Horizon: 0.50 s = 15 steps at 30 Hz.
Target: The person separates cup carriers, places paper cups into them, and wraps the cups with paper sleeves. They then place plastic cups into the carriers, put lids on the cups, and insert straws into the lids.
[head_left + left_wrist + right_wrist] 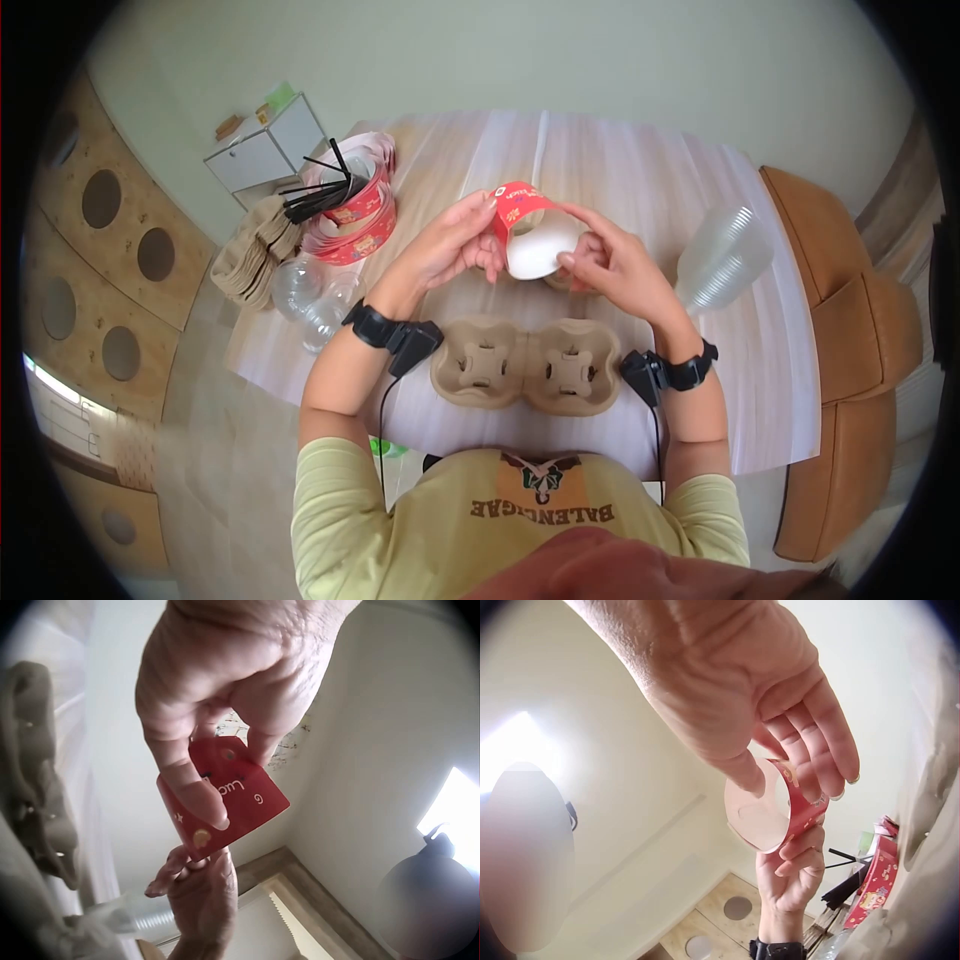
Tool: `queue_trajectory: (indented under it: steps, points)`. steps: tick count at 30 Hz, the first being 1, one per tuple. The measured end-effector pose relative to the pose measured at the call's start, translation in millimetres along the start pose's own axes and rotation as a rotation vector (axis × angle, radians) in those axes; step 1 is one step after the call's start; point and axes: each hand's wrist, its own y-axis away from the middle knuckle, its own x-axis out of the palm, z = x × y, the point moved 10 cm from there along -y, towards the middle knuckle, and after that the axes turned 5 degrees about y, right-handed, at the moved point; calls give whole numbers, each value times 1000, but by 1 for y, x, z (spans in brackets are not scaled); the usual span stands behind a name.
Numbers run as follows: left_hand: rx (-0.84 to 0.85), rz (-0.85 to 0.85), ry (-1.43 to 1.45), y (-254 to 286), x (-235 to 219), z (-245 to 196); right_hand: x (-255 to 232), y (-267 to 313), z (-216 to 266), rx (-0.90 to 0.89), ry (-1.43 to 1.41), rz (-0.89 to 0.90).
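Above the middle of the table I hold a red paper cup tipped on its side, its white inside facing me. My left hand pinches its left wall between thumb and fingers. My right hand pinches the right rim, with the thumb on the near edge. The left wrist view shows the left hand gripping the red cup, with the right hand beyond it. In the right wrist view, the right hand closes over the cup and the left hand holds it from below.
A brown two-hole pulp cup carrier lies on the table before me. At the left are stacked red cups with black straws, folded brown carriers and clear lids. Stacked clear plastic cups lie right. A brown chair stands further right.
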Motion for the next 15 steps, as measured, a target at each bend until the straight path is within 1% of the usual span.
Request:
queue_trajectory:
  steps: [1, 6, 8, 9, 10, 11, 12, 14, 15]
  points:
    - [-9, 9, 9, -3, -5, 3, 2, -7, -3, 3, -3, 3]
    - [-34, 17, 43, -14, -21, 10, 2, -43, -24, 38, 167, -45]
    - [-120, -104, 22, -16, -41, 23, 5, -53, -32, 63, 192, -23]
    - [-116, -106, 25, -17, -45, 24, 9, -57, -37, 91, 211, 3]
    - [-149, -193, -63, -16, -58, 28, 10, -61, -40, 90, 213, 8]
    - [-183, -280, -152, -13, -71, 31, 11, -63, -52, 171, 210, 18]
    - [-182, -283, -150, -12, -74, 33, 12, -64, -63, 252, 206, 27]
    - [-168, -337, -230, -11, -83, 31, 16, -67, -73, 249, 212, 50]
    - [-167, -336, -230, -11, -82, 33, 18, -68, -76, 246, 218, 70]
